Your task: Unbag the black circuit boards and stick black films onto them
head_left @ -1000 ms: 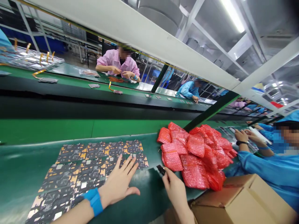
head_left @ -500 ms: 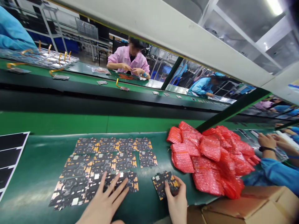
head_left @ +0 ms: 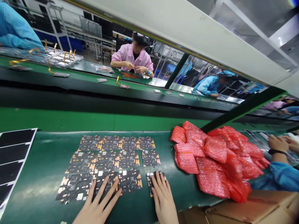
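Green belt (head_left: 39,161) under my feed carries rows of circuit panels (head_left: 107,161); I see the left hand (head_left: 98,208) and right hand (head_left: 163,202) lying splayed open on them, gripping nothing, and a careless drag could skew the end panel (head_left: 149,183) toward the red bags (head_left: 215,158).

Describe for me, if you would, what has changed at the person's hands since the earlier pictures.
The right hand has carried a small dark circuit panel leftward from beside the red bubble bags to the end of the bottom row, and now rests on it on the green belt. The left hand has moved down onto the bottom-row panels. The other laid-out panels and the red bags look unchanged.
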Demonstrator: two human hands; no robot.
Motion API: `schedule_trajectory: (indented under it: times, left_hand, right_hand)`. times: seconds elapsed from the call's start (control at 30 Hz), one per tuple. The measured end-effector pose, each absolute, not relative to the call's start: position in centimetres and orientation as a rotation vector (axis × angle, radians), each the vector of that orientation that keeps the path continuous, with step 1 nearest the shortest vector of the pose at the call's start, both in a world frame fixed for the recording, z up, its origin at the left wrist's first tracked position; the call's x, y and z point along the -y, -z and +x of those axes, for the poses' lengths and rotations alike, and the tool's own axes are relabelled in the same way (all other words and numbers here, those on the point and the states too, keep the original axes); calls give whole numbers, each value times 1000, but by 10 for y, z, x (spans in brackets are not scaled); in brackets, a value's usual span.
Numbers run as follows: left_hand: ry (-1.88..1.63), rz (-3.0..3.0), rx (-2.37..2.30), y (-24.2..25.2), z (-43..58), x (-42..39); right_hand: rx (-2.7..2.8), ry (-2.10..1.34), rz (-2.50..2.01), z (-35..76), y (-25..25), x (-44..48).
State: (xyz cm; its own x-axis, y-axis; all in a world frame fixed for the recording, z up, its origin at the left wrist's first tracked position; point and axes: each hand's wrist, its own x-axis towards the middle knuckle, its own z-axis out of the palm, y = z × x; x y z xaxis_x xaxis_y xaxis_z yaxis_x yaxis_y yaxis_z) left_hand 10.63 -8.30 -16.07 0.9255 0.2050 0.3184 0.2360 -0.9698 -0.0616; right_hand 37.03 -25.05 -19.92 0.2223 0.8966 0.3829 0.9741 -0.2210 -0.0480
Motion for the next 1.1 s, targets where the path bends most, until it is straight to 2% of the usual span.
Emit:
schedule_trajectory:
  times: [0.2,0.3,0.43,0.77,0.83,0.97,1.1]
  left_hand:
    - [536,-2941,386,150,109,86]
    - [428,-2947,387,143,99,83]
    - [377,-2909,651,145,72,80]
    - [379,-2828,715,147,56,77]
    - [382,-2750,851,142,41,61]
    - [354,-2407,1433,135,-23,15]
    - [258,-2392,1564,142,-75,-9]
  right_hand:
    - [1720,285,-2198,358,200,228]
    - [1722,145,-2233,362,205,230]
    - [1745,-25,-2267,369,208,233]
    - [1673,-108,-2268,348,204,210]
    - [1648,-49,-2265,345,203,210]
    - [1740,27,-2210,342,199,199]
    - [1901,-18,-2098,346,192,172]
